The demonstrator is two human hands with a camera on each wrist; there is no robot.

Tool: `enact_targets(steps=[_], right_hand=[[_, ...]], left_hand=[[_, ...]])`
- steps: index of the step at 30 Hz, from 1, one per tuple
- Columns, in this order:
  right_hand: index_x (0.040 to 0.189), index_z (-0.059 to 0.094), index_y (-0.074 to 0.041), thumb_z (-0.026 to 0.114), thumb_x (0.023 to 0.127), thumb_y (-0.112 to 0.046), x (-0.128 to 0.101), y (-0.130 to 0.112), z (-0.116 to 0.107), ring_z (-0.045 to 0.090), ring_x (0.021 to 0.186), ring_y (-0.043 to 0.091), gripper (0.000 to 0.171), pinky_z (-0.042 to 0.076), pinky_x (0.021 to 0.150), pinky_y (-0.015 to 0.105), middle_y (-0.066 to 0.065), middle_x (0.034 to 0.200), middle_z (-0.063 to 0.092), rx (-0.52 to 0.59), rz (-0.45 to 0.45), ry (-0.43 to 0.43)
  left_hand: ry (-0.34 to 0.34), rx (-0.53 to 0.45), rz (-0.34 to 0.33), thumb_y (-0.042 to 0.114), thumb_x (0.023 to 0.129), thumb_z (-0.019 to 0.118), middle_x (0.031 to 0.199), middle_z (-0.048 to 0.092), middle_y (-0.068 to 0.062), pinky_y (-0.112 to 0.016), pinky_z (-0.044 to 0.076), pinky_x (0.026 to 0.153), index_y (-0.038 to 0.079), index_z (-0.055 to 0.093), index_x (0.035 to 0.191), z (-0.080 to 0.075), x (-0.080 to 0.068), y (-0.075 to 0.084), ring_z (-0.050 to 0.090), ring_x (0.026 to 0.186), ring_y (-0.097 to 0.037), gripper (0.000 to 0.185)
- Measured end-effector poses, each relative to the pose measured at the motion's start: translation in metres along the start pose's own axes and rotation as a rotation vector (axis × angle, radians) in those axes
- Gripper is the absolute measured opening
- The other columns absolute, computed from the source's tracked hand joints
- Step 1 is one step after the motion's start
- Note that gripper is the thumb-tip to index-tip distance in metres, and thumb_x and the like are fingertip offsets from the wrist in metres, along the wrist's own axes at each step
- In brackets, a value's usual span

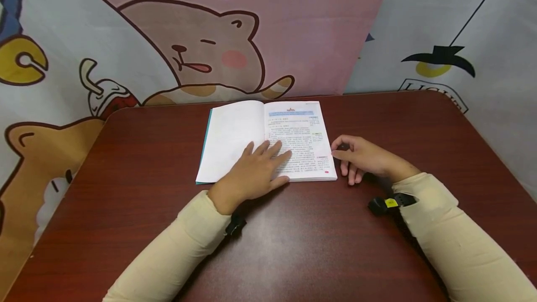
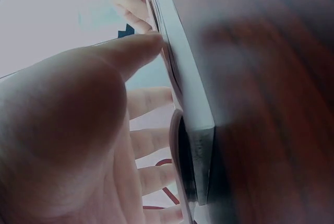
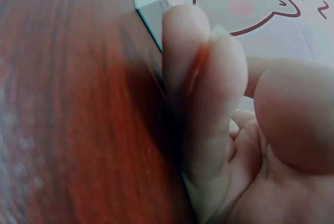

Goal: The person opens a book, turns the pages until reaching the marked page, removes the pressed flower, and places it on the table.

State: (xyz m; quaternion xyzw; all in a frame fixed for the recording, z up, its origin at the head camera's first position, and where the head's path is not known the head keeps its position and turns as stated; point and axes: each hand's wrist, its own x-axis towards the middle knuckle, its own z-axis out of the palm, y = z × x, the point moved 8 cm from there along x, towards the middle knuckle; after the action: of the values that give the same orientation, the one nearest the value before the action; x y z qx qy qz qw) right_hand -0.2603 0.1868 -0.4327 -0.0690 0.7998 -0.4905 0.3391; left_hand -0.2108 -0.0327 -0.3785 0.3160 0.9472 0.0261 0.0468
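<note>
Book count: just one, an open book (image 1: 268, 139) lying flat near the far middle of the counter (image 1: 126, 190), blank page on the left, printed text on the right. Two hands, two cream sleeves, and a small black wrist strap on each arm. The left hand (image 1: 256, 169) lies flat across the lower pages, fingers straight and spread, pressing down with nothing gripped. The right hand (image 1: 362, 157) sits just beside the book's right edge, fingers loosely curled, holding nothing. The counter is dark reddish wood with rounded corners. Behind it hangs a cartoon backdrop (image 1: 201, 45) with a sleepy bear on pink. The print is too small to read, and both wrist views are mostly blurry fingers up close against the book's edge.
</note>
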Motion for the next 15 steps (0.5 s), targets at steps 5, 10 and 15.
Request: enact_targets(steps=[5, 10, 15], right_hand=[[0.131, 0.041, -0.004, 0.046, 0.106, -0.022, -0.0002, 0.0007, -0.0009, 0.064, 0.045, 0.021, 0.032, 0.054, 0.044, 0.036, 0.012, 0.067, 0.06, 0.022, -0.003, -0.01], [0.131, 0.041, -0.003, 0.045, 0.107, -0.022, -0.0001, -0.0004, -0.0016, 0.063, 0.045, 0.022, 0.03, 0.054, 0.044, 0.036, 0.012, 0.067, 0.06, 0.03, -0.013, -0.017], [0.13, 0.04, -0.003, 0.044, 0.107, -0.022, -0.0001, -0.0001, -0.0009, 0.063, 0.045, 0.021, 0.03, 0.053, 0.043, 0.035, 0.011, 0.066, 0.059, 0.045, -0.015, -0.018]], left_hand=[[-0.014, 0.0, -0.009, 0.052, 0.1, 0.051, 0.162, 0.035, -0.009, -0.063, 0.026, 0.117, 0.023, 0.04, 0.154, 0.0016, 0.0014, -0.001, 0.034, 0.148, -0.036, 0.063], [-0.031, 0.001, -0.016, 0.052, 0.101, 0.049, 0.162, 0.035, -0.007, -0.063, 0.025, 0.118, 0.025, 0.039, 0.155, 0.0022, 0.0018, -0.0016, 0.033, 0.149, -0.036, 0.061], [-0.026, -0.025, 0.002, 0.048, 0.103, 0.048, 0.161, 0.037, -0.002, -0.066, 0.025, 0.116, 0.028, 0.044, 0.152, 0.0007, 0.0019, -0.0002, 0.034, 0.148, -0.037, 0.054]])
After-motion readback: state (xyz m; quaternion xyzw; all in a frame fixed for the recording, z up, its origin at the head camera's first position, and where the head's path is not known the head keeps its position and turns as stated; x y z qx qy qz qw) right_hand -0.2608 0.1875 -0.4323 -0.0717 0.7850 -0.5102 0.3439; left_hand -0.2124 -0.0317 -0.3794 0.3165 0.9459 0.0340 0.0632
